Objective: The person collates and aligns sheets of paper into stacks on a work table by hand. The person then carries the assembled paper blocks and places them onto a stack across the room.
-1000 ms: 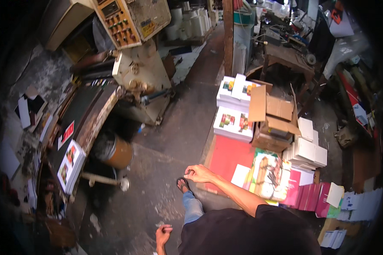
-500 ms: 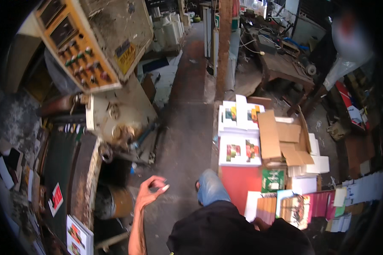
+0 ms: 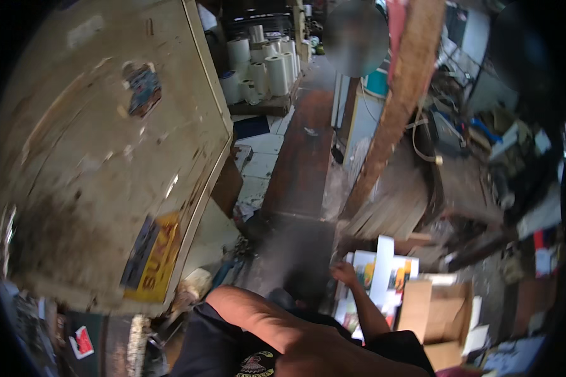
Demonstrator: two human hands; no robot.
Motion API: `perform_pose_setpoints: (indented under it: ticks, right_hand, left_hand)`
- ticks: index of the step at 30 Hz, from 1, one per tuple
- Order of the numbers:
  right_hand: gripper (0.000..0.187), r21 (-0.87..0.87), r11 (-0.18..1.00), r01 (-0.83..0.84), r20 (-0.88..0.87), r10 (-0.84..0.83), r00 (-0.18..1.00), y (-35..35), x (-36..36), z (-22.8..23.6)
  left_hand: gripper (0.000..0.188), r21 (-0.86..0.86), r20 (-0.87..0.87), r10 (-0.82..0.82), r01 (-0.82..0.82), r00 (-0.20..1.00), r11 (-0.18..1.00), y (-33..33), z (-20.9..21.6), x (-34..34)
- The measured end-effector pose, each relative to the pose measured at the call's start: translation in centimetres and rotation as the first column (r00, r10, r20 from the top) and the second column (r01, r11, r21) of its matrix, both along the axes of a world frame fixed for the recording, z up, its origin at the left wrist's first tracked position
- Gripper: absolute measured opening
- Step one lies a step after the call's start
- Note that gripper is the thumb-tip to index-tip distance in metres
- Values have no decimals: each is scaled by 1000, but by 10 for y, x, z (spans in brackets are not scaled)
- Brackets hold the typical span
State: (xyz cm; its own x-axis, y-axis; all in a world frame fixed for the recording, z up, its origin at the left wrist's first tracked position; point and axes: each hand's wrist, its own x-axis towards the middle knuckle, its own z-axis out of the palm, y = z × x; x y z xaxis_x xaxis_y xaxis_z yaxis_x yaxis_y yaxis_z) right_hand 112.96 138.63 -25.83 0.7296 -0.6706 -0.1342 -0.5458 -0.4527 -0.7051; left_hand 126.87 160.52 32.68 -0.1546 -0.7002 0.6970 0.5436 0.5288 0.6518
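Note:
My left arm is bent across the front of my dark shirt (image 3: 198,339). Its forearm runs toward the lower edge, where my left hand (image 3: 308,359) lies against my body, its fingers hidden. On the other side, my right hand (image 3: 344,273) reaches forward with its fingers curled in; whether anything is inside them does not show. Just beside it, on the right, sit stacks of white printed sheets (image 3: 363,267) with colourful pictures. A blank white strip of paper (image 3: 382,270) lies over them.
A large worn beige cabinet (image 3: 107,169) with a yellow sign (image 3: 154,257) stands close on the left. Ahead runs a dark walkway (image 3: 299,157). White rolls (image 3: 275,75) stand beyond it. A slanting wooden post (image 3: 396,107) and an open cardboard box (image 3: 446,314) are on the right.
The view has moved forward and tilted up, bringing the cabinet close. My left arm has gone from hanging at the side to folded across my body. My right hand has come forward into view.

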Motion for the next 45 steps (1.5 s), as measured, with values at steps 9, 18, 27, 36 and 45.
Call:
perform_pose_setpoints:
  ticks: [9, 18, 27, 36, 45]
  right_hand:
    - [30, 543, 763, -350, 406, 127, 905, -222, 331, 193]
    - [38, 540, 827, 159, 73, -234, 970, -467, 404, 48]
    - [38, 586, 544, 600, -534, -298, 791, -565, 394, 13]
    - [39, 372, 913, 165, -432, 13, 902, -871, 665, -11]
    - [41, 503, 862, -58, 235, -72, 969, -1159, 1086, 178]
  left_hand:
    - [56, 4, 8, 97, -97, 995, 995, -231, -44, 201]
    - [45, -60, 24, 241, -239, 970, 969, -464, -19, 418]
    - [38, -328, 78, 599, -547, 797, 770, -703, -8, 605]
    - [35, -454, -369, 881, -885, 295, 106, -938, 17, 732]
    - [26, -249, -419, 639, -759, 644, 601, -1116, -36, 904]
